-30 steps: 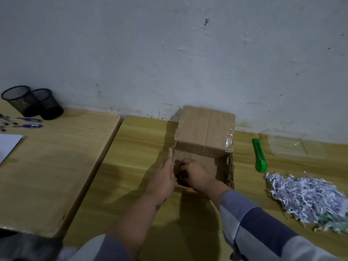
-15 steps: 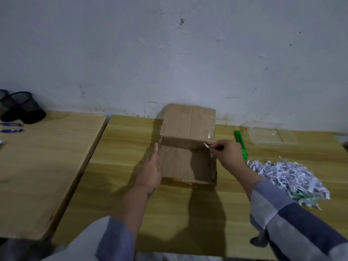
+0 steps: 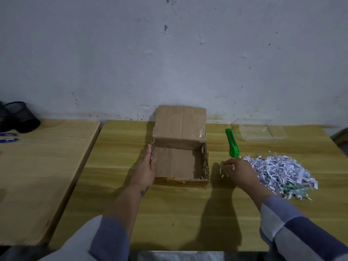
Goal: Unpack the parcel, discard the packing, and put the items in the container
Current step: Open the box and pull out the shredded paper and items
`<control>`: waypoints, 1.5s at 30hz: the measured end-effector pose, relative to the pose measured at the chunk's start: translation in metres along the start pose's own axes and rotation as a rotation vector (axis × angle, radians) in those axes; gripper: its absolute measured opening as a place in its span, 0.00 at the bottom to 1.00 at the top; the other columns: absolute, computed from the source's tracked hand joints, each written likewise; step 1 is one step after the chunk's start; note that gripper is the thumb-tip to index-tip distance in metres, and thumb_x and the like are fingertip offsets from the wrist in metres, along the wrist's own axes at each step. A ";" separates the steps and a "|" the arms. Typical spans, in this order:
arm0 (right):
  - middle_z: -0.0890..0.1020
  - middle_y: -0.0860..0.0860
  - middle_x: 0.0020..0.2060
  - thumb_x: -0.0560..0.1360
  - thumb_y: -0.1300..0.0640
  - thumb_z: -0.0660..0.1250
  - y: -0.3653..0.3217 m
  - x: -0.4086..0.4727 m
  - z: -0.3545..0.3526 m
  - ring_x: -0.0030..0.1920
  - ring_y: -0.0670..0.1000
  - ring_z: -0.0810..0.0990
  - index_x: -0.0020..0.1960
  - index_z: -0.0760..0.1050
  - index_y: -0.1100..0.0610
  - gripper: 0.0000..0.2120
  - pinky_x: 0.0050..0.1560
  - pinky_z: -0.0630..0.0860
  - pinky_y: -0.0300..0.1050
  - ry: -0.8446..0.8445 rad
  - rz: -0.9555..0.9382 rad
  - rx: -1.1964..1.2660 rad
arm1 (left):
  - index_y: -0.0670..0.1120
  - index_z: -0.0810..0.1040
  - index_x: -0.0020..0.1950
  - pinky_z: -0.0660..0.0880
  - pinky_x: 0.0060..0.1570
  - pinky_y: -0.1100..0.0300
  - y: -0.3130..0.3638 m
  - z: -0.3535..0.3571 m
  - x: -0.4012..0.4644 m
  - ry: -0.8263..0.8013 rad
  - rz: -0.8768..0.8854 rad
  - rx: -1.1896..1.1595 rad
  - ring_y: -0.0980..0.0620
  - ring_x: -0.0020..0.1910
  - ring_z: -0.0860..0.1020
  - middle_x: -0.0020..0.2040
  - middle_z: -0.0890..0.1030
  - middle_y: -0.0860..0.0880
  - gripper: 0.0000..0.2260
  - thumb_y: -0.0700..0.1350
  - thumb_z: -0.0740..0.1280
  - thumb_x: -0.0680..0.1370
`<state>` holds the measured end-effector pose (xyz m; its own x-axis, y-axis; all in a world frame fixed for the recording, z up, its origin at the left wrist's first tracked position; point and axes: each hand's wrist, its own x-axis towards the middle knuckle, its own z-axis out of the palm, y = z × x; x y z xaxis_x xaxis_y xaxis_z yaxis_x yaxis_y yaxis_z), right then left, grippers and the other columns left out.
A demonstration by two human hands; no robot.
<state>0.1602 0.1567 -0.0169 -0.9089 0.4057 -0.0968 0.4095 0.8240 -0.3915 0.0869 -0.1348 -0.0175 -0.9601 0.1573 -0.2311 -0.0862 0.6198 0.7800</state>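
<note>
An open cardboard box point(image 3: 177, 164) sits mid-table with its lid flap point(image 3: 179, 123) folded back against the wall; its inside looks bare. My left hand point(image 3: 146, 168) lies flat against the box's left wall, fingers straight. My right hand point(image 3: 238, 171) hovers low over the table to the right of the box, fingers pinched on a few scraps of shredded paper point(image 3: 225, 171). A heap of white shredded paper point(image 3: 282, 170) lies just right of that hand. A clear plastic container point(image 3: 259, 129) stands at the back right.
A green utility knife point(image 3: 232, 143) lies between the box and the container. A second wooden table point(image 3: 43, 166) adjoins on the left, with black mesh pen cups point(image 3: 20, 117) and blue pens point(image 3: 7, 137) at its far left. A wall is close behind.
My right hand came out of the box with paper scraps and moved right and down to the table beside the shredded heap. My left hand stayed on the box's left wall.
</note>
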 end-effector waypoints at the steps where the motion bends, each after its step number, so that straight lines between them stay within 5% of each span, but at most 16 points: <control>1: 0.82 0.56 0.54 0.76 0.55 0.64 0.000 -0.001 0.001 0.53 0.57 0.79 0.55 0.81 0.54 0.11 0.52 0.75 0.47 -0.010 -0.001 -0.004 | 0.59 0.46 0.78 0.67 0.63 0.54 0.001 -0.001 0.000 -0.020 0.005 0.002 0.47 0.71 0.67 0.75 0.64 0.49 0.26 0.52 0.53 0.83; 7: 0.81 0.57 0.53 0.75 0.56 0.64 0.005 -0.009 -0.008 0.54 0.57 0.78 0.55 0.81 0.54 0.11 0.53 0.74 0.47 -0.025 -0.043 0.007 | 0.49 0.55 0.78 0.60 0.72 0.48 0.018 -0.006 0.008 0.077 0.056 0.115 0.46 0.76 0.58 0.78 0.56 0.49 0.31 0.57 0.62 0.79; 11: 0.82 0.57 0.53 0.75 0.60 0.64 0.019 -0.013 -0.026 0.54 0.57 0.78 0.55 0.81 0.55 0.11 0.54 0.73 0.45 -0.021 -0.057 0.051 | 0.50 0.63 0.74 0.63 0.71 0.45 0.052 0.002 0.020 0.098 0.172 0.246 0.46 0.75 0.59 0.77 0.58 0.51 0.25 0.53 0.63 0.79; 21: 0.83 0.55 0.46 0.74 0.64 0.61 0.092 -0.020 -0.090 0.48 0.55 0.80 0.48 0.82 0.58 0.11 0.46 0.72 0.43 0.038 -0.080 0.090 | 0.49 0.78 0.61 0.62 0.68 0.57 0.161 0.121 0.013 -0.112 0.551 0.266 0.48 0.69 0.67 0.68 0.72 0.48 0.14 0.43 0.66 0.76; 31: 0.81 0.53 0.43 0.64 0.63 0.59 0.191 -0.024 -0.099 0.47 0.58 0.79 0.43 0.80 0.55 0.14 0.46 0.77 0.48 -0.006 -0.201 -0.016 | 0.60 0.66 0.72 0.57 0.73 0.51 0.196 0.262 -0.020 -0.462 0.691 0.516 0.50 0.76 0.56 0.76 0.61 0.52 0.20 0.55 0.60 0.80; 35: 0.81 0.54 0.48 0.65 0.58 0.63 0.205 -0.015 -0.095 0.50 0.59 0.79 0.53 0.79 0.55 0.17 0.50 0.78 0.51 -0.077 -0.252 -0.070 | 0.59 0.60 0.75 0.55 0.74 0.47 0.192 0.288 -0.017 -0.464 0.614 0.613 0.49 0.77 0.53 0.78 0.56 0.53 0.22 0.57 0.55 0.81; 38: 0.76 0.53 0.56 0.66 0.53 0.65 0.213 -0.011 -0.089 0.54 0.58 0.77 0.60 0.75 0.54 0.22 0.54 0.75 0.52 -0.146 -0.269 -0.117 | 0.54 0.65 0.74 0.58 0.73 0.50 0.186 0.292 -0.011 -0.435 0.548 0.600 0.51 0.77 0.55 0.78 0.58 0.54 0.21 0.56 0.53 0.82; 42: 0.69 0.53 0.58 0.67 0.52 0.71 0.219 -0.013 -0.089 0.49 0.56 0.80 0.57 0.73 0.51 0.19 0.52 0.77 0.50 -0.157 -0.213 0.030 | 0.52 0.70 0.71 0.59 0.72 0.51 0.184 0.289 -0.013 -0.441 0.521 0.559 0.51 0.76 0.56 0.78 0.58 0.53 0.20 0.55 0.52 0.83; 45: 0.69 0.50 0.55 0.67 0.52 0.72 0.228 -0.016 -0.090 0.52 0.53 0.78 0.55 0.73 0.48 0.18 0.61 0.71 0.48 -0.156 -0.208 0.089 | 0.53 0.66 0.74 0.57 0.73 0.53 0.184 0.286 -0.014 -0.440 0.495 0.573 0.51 0.77 0.53 0.78 0.56 0.53 0.20 0.54 0.51 0.83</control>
<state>0.2754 0.3739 -0.0223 -0.9767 0.1604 -0.1429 0.2109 0.8426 -0.4955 0.1610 0.1970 -0.0373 -0.6519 0.7198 -0.2385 0.5740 0.6740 0.4651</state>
